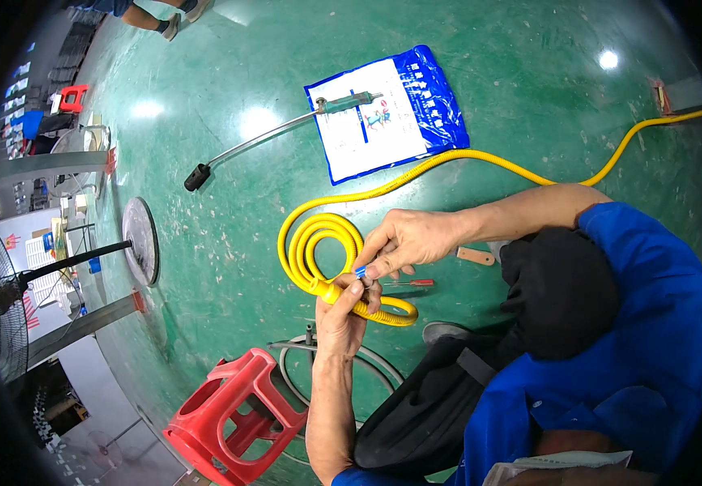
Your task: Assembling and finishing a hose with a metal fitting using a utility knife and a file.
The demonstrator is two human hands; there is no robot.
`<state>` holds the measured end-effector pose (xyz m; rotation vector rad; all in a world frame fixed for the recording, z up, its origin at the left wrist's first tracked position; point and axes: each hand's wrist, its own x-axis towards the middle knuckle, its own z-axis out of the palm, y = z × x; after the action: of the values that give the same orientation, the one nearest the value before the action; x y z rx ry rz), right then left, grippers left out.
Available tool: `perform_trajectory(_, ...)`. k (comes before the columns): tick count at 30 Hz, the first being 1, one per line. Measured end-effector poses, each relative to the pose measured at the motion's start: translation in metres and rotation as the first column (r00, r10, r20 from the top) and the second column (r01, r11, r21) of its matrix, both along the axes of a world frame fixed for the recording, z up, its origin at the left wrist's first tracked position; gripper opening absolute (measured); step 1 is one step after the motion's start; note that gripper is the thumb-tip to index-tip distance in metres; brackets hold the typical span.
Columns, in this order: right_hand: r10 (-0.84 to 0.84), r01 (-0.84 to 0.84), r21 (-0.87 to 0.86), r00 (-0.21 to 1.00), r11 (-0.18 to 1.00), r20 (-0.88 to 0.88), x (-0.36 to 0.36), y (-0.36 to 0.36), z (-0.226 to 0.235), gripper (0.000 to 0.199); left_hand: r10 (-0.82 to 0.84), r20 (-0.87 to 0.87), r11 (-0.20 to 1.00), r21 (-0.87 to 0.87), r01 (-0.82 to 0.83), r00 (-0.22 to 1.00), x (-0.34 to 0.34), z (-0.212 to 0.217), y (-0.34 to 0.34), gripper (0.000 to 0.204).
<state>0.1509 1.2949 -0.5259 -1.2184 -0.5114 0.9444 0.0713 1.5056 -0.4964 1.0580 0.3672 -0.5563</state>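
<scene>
My left hand (343,320) is closed around the end of a yellow corrugated hose (389,317), close to its yellow end fitting (322,289). Between the fingertips of my right hand (416,241) is a small blue piece (360,273). A bit of shiny metal shows beside it, against the left fingers; its exact kind is too small to make out. Both hands nearly touch. Beyond them, the rest of the hose lies in a coil on the floor, its far end running off to the right.
A gas torch (262,138) lies partly on a blue and white plastic bag (436,101). A red-handled screwdriver (421,283) and a wooden handle (475,256) lie near my knees. To the left stand a red stool (242,405) and a fan base (139,241). Grey hose (379,362) lies beside the stool.
</scene>
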Motion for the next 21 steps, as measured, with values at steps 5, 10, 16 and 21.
perform_trajectory(5, -0.141, 0.141, 0.022, 0.990, 0.990, -0.007, -0.001, -0.001, -0.006, 0.035, -0.012, 0.053, 0.995, 0.097, 0.006, 0.999, 0.003, 0.003, -0.012, 0.040)
perform_trajectory(10, -0.334, 0.341, 0.070, 0.938, 0.938, -0.092, 0.015, 0.002, -0.012, 0.032, -0.101, 0.067, 0.986, 0.142, 0.090, 0.993, -0.004, 0.009, -0.019, 0.075)
perform_trajectory(16, -0.331, 0.348, 0.159, 0.936, 0.924, -0.122, 0.011, 0.004, -0.006, 0.030, -0.098, 0.011, 0.983, 0.159, 0.095, 0.995, -0.001, 0.021, -0.030, 0.052)
perform_trajectory(21, -0.408, 0.379, 0.162, 0.883, 0.911, 0.230, 0.006, 0.004, -0.002, 0.029, 0.001, 0.046, 0.999, 0.046, -0.003, 0.999, -0.001, 0.029, -0.032, 0.045)
